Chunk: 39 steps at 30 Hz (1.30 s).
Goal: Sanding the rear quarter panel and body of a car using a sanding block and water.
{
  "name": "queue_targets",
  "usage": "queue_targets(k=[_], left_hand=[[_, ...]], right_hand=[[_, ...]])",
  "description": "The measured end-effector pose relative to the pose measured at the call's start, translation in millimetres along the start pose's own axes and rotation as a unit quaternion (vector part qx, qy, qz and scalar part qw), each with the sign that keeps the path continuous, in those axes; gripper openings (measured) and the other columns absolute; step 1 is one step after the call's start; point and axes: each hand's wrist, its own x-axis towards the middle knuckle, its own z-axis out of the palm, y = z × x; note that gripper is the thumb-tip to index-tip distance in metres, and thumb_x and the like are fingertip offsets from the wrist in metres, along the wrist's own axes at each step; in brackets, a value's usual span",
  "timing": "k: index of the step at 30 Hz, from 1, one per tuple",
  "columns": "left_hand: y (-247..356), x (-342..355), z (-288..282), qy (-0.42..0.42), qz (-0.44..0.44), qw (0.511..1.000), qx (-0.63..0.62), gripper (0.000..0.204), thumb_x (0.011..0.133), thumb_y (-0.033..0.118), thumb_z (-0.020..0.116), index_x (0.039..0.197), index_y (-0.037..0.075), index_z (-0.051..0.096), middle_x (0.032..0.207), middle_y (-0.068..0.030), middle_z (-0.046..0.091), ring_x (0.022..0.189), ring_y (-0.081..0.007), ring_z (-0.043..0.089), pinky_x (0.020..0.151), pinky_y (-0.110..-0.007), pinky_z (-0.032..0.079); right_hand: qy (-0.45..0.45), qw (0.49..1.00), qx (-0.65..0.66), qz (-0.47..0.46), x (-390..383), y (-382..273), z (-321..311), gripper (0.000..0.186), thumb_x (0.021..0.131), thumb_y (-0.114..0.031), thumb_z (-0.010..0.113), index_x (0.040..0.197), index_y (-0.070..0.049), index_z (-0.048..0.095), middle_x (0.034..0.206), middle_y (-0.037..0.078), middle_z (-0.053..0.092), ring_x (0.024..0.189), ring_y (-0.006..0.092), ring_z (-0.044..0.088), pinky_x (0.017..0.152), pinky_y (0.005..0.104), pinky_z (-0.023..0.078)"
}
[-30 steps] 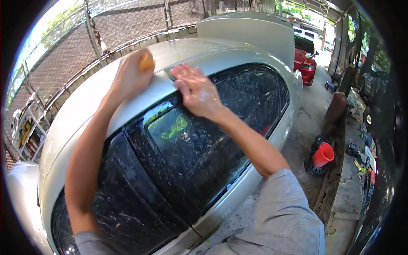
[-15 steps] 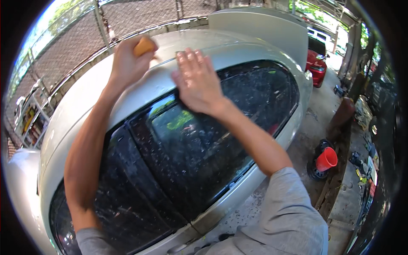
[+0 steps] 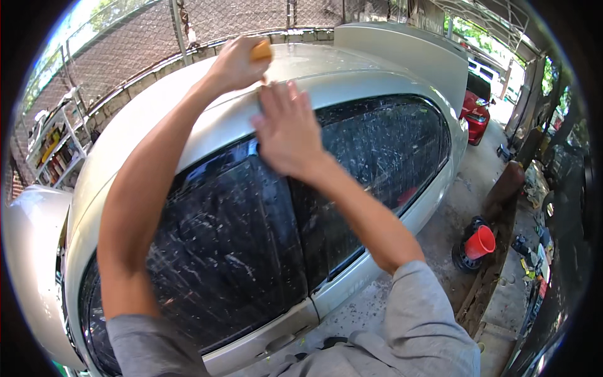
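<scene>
A wet silver car (image 3: 370,75) stretches across the view below my arms. My left hand (image 3: 237,66) is closed around an orange sponge (image 3: 261,51), held at or just above the car's roof. To its right and nearer, my right hand (image 3: 287,129) is spread flat with nothing in it, at the roof edge over the top of the side windows. It is a little blurred, and I cannot tell if the palm touches the car. Drops and streaks cover the dark side window (image 3: 213,251).
A red bucket (image 3: 480,242) stands on a black round base on the ground at right. Beyond the car are a chain-link fence (image 3: 239,28), a large grey panel (image 3: 402,56) and a red car (image 3: 474,113). A metal rack (image 3: 63,147) stands at far left.
The view has turned, so the car and fence sit further right. My left hand with the sponge has moved right, closer to my right hand. My right hand has shifted left along the roof edge.
</scene>
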Motion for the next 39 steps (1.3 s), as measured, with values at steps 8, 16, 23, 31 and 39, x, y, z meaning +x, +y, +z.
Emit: queue_targets(k=[8,16,23,31,39], left_hand=[[2,-143,-99,-0.049,0.051,0.997,-0.034,0.018,0.081,0.011,0.069,0.094,0.002,0.06,0.081,-0.0136,0.064,0.075,-0.0249,0.063,0.072,-0.036,0.05],[5,-145,-96,-0.043,0.035,0.996,-0.074,0.019,0.085,0.014,0.069,0.097,0.003,0.059,0.078,-0.0117,0.063,0.073,-0.0204,0.06,0.07,-0.035,0.048],[8,-142,-93,-0.042,0.045,0.992,-0.109,0.017,0.085,0.01,0.069,0.095,0.002,0.057,0.079,-0.0121,0.062,0.072,-0.0211,0.059,0.068,-0.036,0.048],[11,-145,-98,-0.065,0.029,0.992,-0.102,0.029,0.076,0.013,0.075,0.094,0.002,0.055,0.08,-0.0113,0.059,0.072,-0.0211,0.057,0.068,-0.036,0.047],[16,-145,-95,-0.062,0.016,0.994,-0.085,0.034,0.066,0.01,0.075,0.092,0.001,0.054,0.082,-0.012,0.057,0.073,-0.0227,0.055,0.069,-0.034,0.045]], right_hand=[[0.013,0.997,0.052,0.056,-22,-51,-5,0.057,0.103,-0.045,0.029,0.148,-0.013,0.039,0.157,0.013,0.03,0.147,0.0365,0.021,0.119,0.0571,0.011],[-0.072,0.979,0.069,0.177,-10,-49,-21,0.06,0.103,-0.041,0.023,0.154,-0.011,0.026,0.161,0.011,0.022,0.15,0.0342,0.014,0.122,0.0531,0.006],[-0.006,0.985,0.014,0.17,-9,14,6,0.058,0.103,-0.041,0.027,0.151,-0.008,0.033,0.158,0.017,0.027,0.147,0.0378,0.021,0.12,0.0539,0.012],[-0.037,0.957,0.075,0.278,17,54,-15,0.055,0.101,-0.042,0.033,0.147,-0.011,0.042,0.153,0.017,0.037,0.142,0.0378,0.031,0.118,0.0569,0.017],[-0.004,0.948,0.077,0.308,15,74,-28,0.054,0.1,-0.04,0.034,0.14,-0.005,0.046,0.145,0.021,0.045,0.138,0.0367,0.036,0.115,0.0564,0.022]])
